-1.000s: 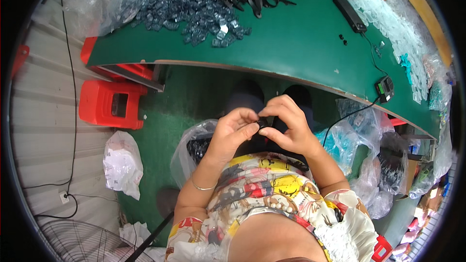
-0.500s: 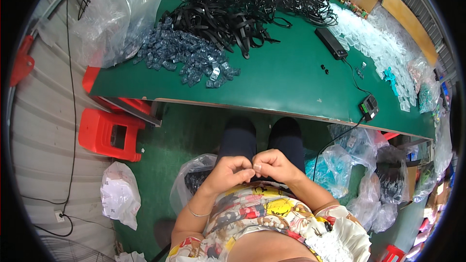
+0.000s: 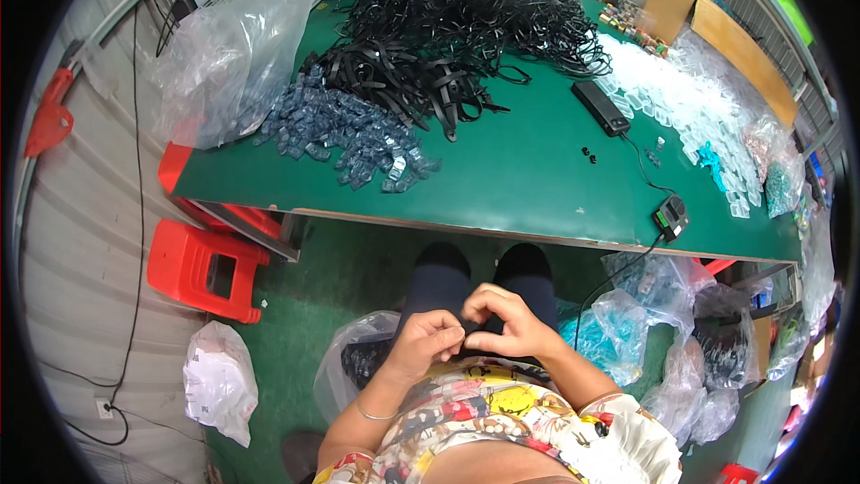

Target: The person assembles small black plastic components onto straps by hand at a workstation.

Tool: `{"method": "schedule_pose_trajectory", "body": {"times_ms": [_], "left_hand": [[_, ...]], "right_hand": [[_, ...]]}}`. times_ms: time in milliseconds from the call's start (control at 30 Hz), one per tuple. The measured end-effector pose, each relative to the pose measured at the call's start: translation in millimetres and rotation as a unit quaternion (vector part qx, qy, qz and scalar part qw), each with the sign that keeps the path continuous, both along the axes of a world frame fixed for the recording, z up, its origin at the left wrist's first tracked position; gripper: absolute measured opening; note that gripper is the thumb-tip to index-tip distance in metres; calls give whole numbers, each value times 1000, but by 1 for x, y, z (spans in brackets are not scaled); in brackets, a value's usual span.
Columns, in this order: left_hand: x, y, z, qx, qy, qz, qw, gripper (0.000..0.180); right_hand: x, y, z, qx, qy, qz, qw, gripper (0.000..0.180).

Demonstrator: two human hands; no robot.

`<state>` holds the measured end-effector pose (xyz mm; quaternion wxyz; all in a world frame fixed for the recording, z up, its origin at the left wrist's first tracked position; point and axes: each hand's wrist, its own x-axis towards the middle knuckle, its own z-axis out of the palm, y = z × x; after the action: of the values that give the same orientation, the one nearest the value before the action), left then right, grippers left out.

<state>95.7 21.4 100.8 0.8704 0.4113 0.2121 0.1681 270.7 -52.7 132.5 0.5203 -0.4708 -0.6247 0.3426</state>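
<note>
Glossy, crumpled translucent plastic bag [image 3: 235,67], upper left; smooth, faintly shiny green tabletop [image 3: 524,175], upper centre; red plastic stool [image 3: 177,260], left.

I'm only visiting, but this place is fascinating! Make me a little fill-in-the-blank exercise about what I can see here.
1. The tabletop is coloured ____.
2. The left hand and right hand are close together, and a bracelet circles the ____ forearm.
3. The plastic stool at the person's left is ____.
4. Beyond the bluish clear pieces lies a big tangled heap of thin strips, coloured ____.

Missing words: green; left; red; black.
</note>
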Motion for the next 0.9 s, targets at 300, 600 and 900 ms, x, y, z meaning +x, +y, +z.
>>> {"method": "schedule_pose_trajectory", "body": {"times_ms": [300, 600, 900], "left_hand": [[3, 5, 14, 74, 26, -45, 996, 21], [6, 7, 9, 25, 15, -97, 995, 23], [8, -3, 0, -9, -39, -55, 998, 22]], "right_hand": [[4, 3, -8, 74, -90, -6, 993, 25], [5, -5, -18, -2, 94, 17, 995, 23], [6, -11, -19, -19, 214, 19, 976, 22]]}}
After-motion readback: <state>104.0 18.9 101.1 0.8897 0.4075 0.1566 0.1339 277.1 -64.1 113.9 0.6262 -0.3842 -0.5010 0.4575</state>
